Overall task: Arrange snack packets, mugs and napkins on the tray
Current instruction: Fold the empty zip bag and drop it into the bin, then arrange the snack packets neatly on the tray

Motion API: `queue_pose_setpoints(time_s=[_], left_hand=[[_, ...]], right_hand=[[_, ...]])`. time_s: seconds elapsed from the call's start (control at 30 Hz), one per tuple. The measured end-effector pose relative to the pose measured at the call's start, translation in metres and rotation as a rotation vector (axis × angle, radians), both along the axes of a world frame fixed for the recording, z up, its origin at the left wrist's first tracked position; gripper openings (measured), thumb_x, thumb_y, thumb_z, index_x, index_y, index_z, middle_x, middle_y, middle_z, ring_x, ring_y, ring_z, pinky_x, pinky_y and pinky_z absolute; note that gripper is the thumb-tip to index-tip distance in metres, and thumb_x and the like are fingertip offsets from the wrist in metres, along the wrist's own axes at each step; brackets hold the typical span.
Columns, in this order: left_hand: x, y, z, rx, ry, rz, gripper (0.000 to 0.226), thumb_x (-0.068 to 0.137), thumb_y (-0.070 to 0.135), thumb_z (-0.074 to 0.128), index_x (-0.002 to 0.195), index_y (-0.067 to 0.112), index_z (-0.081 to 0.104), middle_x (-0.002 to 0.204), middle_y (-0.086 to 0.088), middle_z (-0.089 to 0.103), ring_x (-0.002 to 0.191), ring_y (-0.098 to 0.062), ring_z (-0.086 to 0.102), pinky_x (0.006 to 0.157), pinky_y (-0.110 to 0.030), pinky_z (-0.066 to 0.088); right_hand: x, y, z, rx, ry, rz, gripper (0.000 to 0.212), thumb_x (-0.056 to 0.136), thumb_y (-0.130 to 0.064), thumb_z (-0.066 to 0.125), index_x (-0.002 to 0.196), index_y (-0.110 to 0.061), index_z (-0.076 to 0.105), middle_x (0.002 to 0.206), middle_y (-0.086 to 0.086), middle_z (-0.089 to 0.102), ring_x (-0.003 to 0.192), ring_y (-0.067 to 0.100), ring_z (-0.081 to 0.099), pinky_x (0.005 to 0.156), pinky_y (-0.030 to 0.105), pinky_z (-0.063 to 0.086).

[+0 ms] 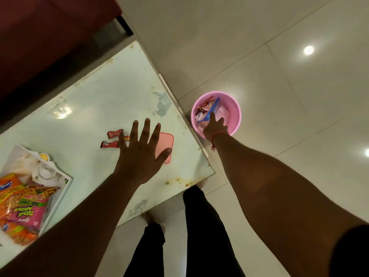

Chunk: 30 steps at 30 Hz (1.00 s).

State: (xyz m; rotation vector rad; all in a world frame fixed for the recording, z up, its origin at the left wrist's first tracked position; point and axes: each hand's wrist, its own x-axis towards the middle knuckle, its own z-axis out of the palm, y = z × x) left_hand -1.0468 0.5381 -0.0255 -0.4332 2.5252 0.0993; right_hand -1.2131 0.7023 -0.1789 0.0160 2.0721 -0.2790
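A white printed tray (60, 177) lies at the table's left edge, with orange and pink snack packets (24, 204) piled on it. My left hand (142, 150) hovers flat over the glass table, fingers spread and holding nothing. Under its thumb lies a flat pink rectangle (166, 141), which may be a napkin or a lid. Two small red sachets (111, 138) lie just left of the fingers. My right hand (215, 126) reaches down into a pink bucket (235, 114) on the floor. Its fingers rest on a blue-edged packet (209, 114), and the grip itself is hidden.
The pale green glass table (103, 96) has its corner right in front of my legs (199, 226). A dark red sofa (50, 37) stands behind it. Glossy floor tiles (279, 66) surround the bucket, which also holds red and white wrappers.
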Motion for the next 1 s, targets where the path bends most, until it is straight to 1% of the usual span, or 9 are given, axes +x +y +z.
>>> queue_pose_setpoints(time_s=[0.1,0.23,0.4,0.5,0.57,0.67,0.73,0.83,1.0], left_hand=[[0.003,0.001,0.029,-0.043,0.03,0.006,0.083,0.089,0.072,0.004,0.156,0.025,0.008,0.165,-0.01,0.009,0.15,-0.039,0.01,0.111,-0.068,0.019],[0.012,-0.003,0.072,-0.054,0.061,0.07,0.083,0.088,0.074,0.003,0.156,0.027,0.005,0.165,-0.009,0.008,0.15,-0.039,0.01,0.113,-0.068,0.017],[0.058,-0.019,0.137,-0.063,0.148,0.179,0.085,0.084,0.076,-0.007,0.156,0.031,-0.001,0.166,-0.004,0.001,0.152,-0.033,0.001,0.116,-0.065,0.01],[0.101,-0.036,0.173,-0.072,0.195,0.259,0.088,0.078,0.078,-0.016,0.154,0.034,-0.007,0.166,0.001,-0.004,0.152,-0.03,-0.006,0.117,-0.063,0.007],[0.136,-0.047,0.198,-0.077,0.229,0.316,0.089,0.079,0.078,-0.016,0.155,0.035,0.001,0.166,0.0,0.003,0.152,-0.032,0.001,0.115,-0.065,0.011],[0.194,-0.067,0.236,-0.075,0.284,0.403,0.086,0.085,0.077,-0.006,0.155,0.033,0.015,0.164,-0.001,0.017,0.15,-0.035,0.015,0.111,-0.069,0.019],[0.238,-0.082,0.262,-0.095,0.344,0.431,0.084,0.084,0.077,-0.009,0.155,0.035,0.009,0.165,0.0,0.01,0.151,-0.034,0.009,0.112,-0.07,0.015],[0.304,-0.104,0.292,-0.136,0.388,0.475,0.09,0.073,0.078,-0.022,0.153,0.037,-0.012,0.165,0.003,-0.01,0.152,-0.03,-0.011,0.116,-0.065,0.001],[0.408,-0.131,0.327,-0.194,0.406,0.579,0.103,0.062,0.08,-0.031,0.153,0.037,-0.01,0.165,0.001,-0.01,0.151,-0.032,-0.012,0.115,-0.067,-0.002]], right_hand=[[0.003,-0.001,0.05,-0.028,0.066,0.05,0.068,0.1,-0.041,0.036,0.153,-0.038,-0.007,0.164,0.012,0.0,0.148,0.043,0.009,0.117,0.061,0.015],[0.015,-0.012,0.123,-0.082,0.159,0.151,0.076,0.096,-0.062,0.03,0.154,-0.032,-0.008,0.164,0.009,-0.008,0.149,0.04,0.006,0.114,0.065,0.018],[0.061,-0.036,0.225,-0.132,0.271,0.28,0.08,0.092,-0.069,0.031,0.154,-0.034,-0.006,0.164,0.008,-0.008,0.15,0.039,-0.001,0.114,0.066,0.017],[0.107,-0.059,0.285,-0.15,0.332,0.368,0.082,0.09,-0.073,0.029,0.154,-0.035,-0.004,0.164,0.005,-0.006,0.149,0.041,-0.003,0.114,0.066,0.01],[0.145,-0.078,0.321,-0.164,0.371,0.422,0.082,0.09,-0.074,0.026,0.154,-0.035,-0.005,0.164,0.003,-0.008,0.149,0.04,-0.002,0.113,0.065,0.0],[0.209,-0.108,0.369,-0.247,0.419,0.44,0.082,0.089,-0.075,0.026,0.154,-0.036,-0.006,0.164,0.002,-0.009,0.15,0.037,-0.003,0.115,0.063,0.005],[0.255,-0.128,0.398,-0.293,0.445,0.455,0.082,0.088,-0.076,0.026,0.153,-0.038,-0.005,0.164,0.0,-0.011,0.15,0.035,-0.004,0.116,0.062,0.008],[0.32,-0.157,0.432,-0.345,0.476,0.517,0.083,0.087,-0.078,0.025,0.153,-0.039,-0.005,0.164,-0.001,-0.01,0.151,0.033,-0.004,0.116,0.062,0.008],[0.412,-0.202,0.469,-0.388,0.555,0.681,0.084,0.086,-0.08,0.023,0.153,-0.038,-0.004,0.165,-0.001,-0.008,0.151,0.035,-0.002,0.115,0.062,0.011]])
